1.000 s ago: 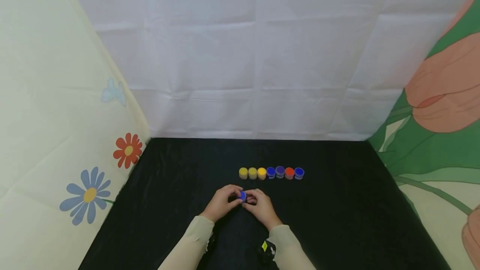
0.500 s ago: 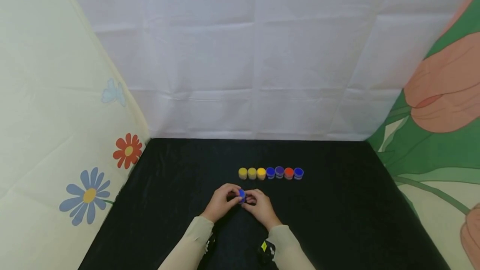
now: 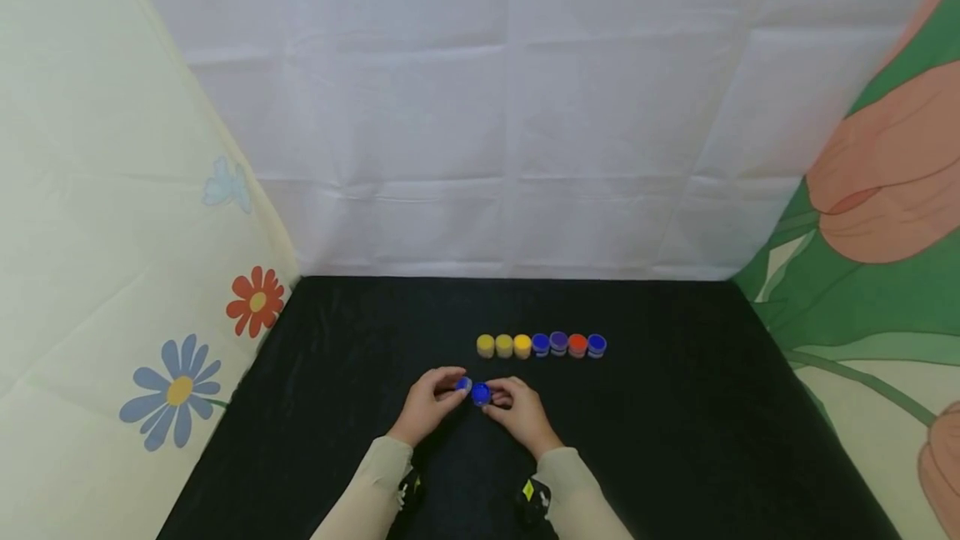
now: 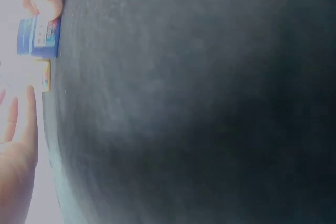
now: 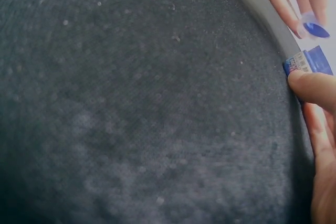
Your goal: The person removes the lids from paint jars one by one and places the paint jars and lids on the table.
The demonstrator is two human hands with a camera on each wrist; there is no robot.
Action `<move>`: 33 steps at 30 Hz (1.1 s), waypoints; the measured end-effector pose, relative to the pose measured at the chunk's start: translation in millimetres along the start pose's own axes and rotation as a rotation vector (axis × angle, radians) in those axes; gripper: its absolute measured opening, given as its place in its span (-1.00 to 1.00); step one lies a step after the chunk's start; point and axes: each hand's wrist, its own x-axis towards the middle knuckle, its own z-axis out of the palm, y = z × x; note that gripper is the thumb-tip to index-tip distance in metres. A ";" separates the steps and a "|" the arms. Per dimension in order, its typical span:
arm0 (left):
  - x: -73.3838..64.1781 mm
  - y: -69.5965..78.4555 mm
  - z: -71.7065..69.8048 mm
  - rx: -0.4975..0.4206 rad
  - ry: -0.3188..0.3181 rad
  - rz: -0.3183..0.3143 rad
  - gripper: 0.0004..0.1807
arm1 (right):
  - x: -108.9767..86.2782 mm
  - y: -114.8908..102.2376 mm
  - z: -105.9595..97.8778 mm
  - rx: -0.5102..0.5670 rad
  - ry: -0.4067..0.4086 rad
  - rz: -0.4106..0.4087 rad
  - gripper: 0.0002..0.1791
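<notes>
My right hand (image 3: pixel 525 417) pinches a small blue paint jar (image 3: pixel 481 394) between thumb and fingers, its uncovered blue top tipped toward me. Just to the left, my left hand (image 3: pixel 422 407) holds a round translucent lid (image 3: pixel 464 385) by its edge, apart from the jar. Blue paint shows on the lid (image 5: pixel 316 29) in the right wrist view, where my right thumb lies across the label of the jar (image 5: pixel 308 62). The jar's printed label (image 4: pixel 44 34) also shows in the left wrist view.
Beyond my hands a row of small paint jars stands on the black tablecloth (image 3: pixel 375 332): yellow ones (image 3: pixel 504 347) at the left, then a blue jar (image 3: pixel 541 346), a purple jar (image 3: pixel 558 344), a red jar (image 3: pixel 577 346) and another blue jar (image 3: pixel 597 346). A white cloth (image 3: pixel 495 148) hangs behind.
The lid has come off the blue paint jar. My left hand has moved left with the lid, while my right hand keeps the jar in nearly the same place.
</notes>
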 end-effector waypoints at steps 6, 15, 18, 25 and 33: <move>-5.2 -2.7 -8.2 0.044 0.031 -0.014 -0.66 | 1.4 0.6 0.8 -0.015 0.014 -0.002 -0.68; -9.6 -8.0 -12.1 0.063 0.055 -0.062 -0.69 | -2.5 -2.7 10.5 -0.086 0.089 0.026 -0.62; -11.8 -9.1 -12.7 0.027 0.071 -0.083 -0.70 | -2.7 -5.0 15.4 -0.120 0.129 0.035 -0.62; -15.9 -11.0 -11.6 -0.071 0.113 -0.126 -0.72 | 6.5 -12.1 23.4 -0.143 0.188 0.024 -0.65; -17.3 -2.6 -4.0 -0.111 0.130 -0.150 -0.74 | 29.5 -19.2 32.4 -0.128 0.242 0.032 -0.64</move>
